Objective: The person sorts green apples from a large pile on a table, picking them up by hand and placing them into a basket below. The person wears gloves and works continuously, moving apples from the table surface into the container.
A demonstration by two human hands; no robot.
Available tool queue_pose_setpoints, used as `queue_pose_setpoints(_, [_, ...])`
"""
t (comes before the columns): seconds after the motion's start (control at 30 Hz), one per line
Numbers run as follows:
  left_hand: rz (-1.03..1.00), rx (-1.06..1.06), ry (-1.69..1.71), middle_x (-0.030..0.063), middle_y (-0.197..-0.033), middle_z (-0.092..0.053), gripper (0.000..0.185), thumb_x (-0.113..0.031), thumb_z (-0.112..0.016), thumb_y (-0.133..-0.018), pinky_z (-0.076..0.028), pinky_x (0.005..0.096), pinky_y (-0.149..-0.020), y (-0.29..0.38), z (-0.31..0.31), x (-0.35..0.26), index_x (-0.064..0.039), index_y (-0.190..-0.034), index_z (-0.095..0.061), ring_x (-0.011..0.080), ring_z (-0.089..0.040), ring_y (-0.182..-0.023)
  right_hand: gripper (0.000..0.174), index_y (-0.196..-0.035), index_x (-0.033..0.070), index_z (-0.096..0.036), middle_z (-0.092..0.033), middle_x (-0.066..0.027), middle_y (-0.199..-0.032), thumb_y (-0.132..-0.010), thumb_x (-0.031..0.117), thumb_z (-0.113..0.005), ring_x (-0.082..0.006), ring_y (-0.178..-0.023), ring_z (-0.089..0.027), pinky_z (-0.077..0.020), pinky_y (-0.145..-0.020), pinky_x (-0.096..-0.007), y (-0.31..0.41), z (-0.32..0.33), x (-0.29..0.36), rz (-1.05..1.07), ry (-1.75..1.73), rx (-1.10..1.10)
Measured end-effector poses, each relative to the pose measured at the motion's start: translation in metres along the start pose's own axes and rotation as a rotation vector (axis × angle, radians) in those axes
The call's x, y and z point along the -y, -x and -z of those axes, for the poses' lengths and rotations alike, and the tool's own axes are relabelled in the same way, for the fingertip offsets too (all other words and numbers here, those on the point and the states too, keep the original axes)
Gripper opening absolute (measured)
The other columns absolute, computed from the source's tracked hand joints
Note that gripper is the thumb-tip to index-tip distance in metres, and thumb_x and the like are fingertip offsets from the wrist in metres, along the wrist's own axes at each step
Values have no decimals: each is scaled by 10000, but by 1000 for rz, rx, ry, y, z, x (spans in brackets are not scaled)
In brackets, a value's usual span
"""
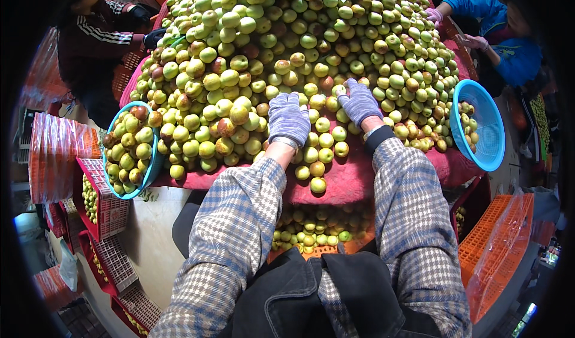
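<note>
A large heap of green jujubes (263,41), some with reddish-brown patches, covers the red cloth (346,176) in front of me. In a striped grey-purple glove, my left hand (289,118) rests palm down on fruit at the heap's near side. My right hand (359,102), gloved alike, reaches into the heap a little farther right, its thumb beside a jujube. What lies under either palm is hidden. Between and below my hands, loose jujubes (325,140) trail toward the cloth's near edge, with one jujube (318,185) lying closest to me.
A blue basket (157,158) full of browner jujubes stands at the left corner. Another blue basket (487,126), tilted, holds a few at the right. Below the edge sits an orange crate (325,250) of jujubes. Red crates (112,216) line the left floor. Co-workers' hands (155,38) (474,42) flank the heap.
</note>
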State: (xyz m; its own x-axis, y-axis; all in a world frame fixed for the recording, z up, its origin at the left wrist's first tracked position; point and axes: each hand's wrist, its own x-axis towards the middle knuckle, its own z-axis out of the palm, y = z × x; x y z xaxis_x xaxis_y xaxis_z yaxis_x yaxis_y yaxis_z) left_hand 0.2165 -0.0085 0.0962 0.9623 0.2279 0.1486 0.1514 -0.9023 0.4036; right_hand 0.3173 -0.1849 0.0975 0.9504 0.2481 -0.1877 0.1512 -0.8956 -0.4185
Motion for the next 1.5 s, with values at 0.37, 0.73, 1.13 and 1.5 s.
queue_pose_setpoints(0.37, [25,281,-40,174,-1203,-601,499,-397,-479,-953,-452,474,-946,-33,-3,-9,-144,-1383,-486,341,-596,-1093,506,-1276,120,-554,-663,-172,-1125,-891,448,-568,-372,-1018,-636,-497,-893,-474,21,-31,17,107,-58,-105])
queue_pose_setpoints(0.73, [-94,508,33,229,-1209,-579,411,-395,-424,-968,-456,452,-971,-34,12,-8,-131,-1204,-632,371,-579,-1113,580,-1319,97,-534,-619,-198,-1203,-873,461,-607,-376,-1117,-588,-469,-949,-462,47,-38,9,87,-257,-19])
queue_pose_setpoints(1.13, [-77,672,66,250,-1242,-516,433,-351,-490,-950,-431,433,-1015,8,17,-19,-147,-1325,-561,399,-550,-1155,592,-1308,52,-504,-607,-226,-1220,-870,428,-639,-382,-1133,-589,-472,-942,-442,112,-31,21,-11,-363,29])
queue_pose_setpoints(1.5, [-230,712,14,160,-1236,-606,390,-225,-492,-915,-443,411,-999,80,-15,-29,-50,-1253,-580,346,-525,-1153,575,-1314,43,-470,-630,-245,-1173,-899,406,-634,-373,-1103,-620,-489,-925,-403,165,-45,-6,10,-581,166])
